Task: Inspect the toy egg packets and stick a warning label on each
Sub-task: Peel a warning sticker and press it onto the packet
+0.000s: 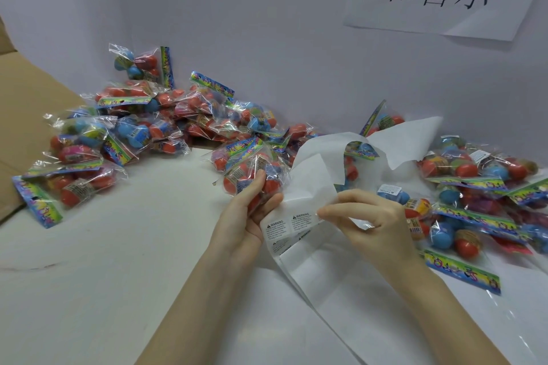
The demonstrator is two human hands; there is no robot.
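Head view is showing my right hand (370, 216) pinching the edge of a warning label (302, 221) between thumb and fingertips, at the spot where it is sitting on the white backing strip (314, 175). My left hand (252, 210), just beside that pinch, is curling round one toy egg packet (252, 170) and also pressing the near edge of the strip against it, so both hands are clamped on something.

Going outward from the grip, the strip is trailing toward me across the white table (103, 261) and looping away behind the pinch, where it is bare of labels. Beyond my left hand the unsorted heap of packets (142, 127) is piling against the wall; a second spread of packets (480, 187) is lying past my right hand, and at least two of those are already showing small white labels.

My worry is that the label is thin and sticky: if I am peeling at a slant it could curl onto itself or tear, and with the left hand sharing two things the packet could slip.

The held packet is looking like crinkly clear film, glossy and wrinkled, holding red and orange eggs under a rainbow header card.
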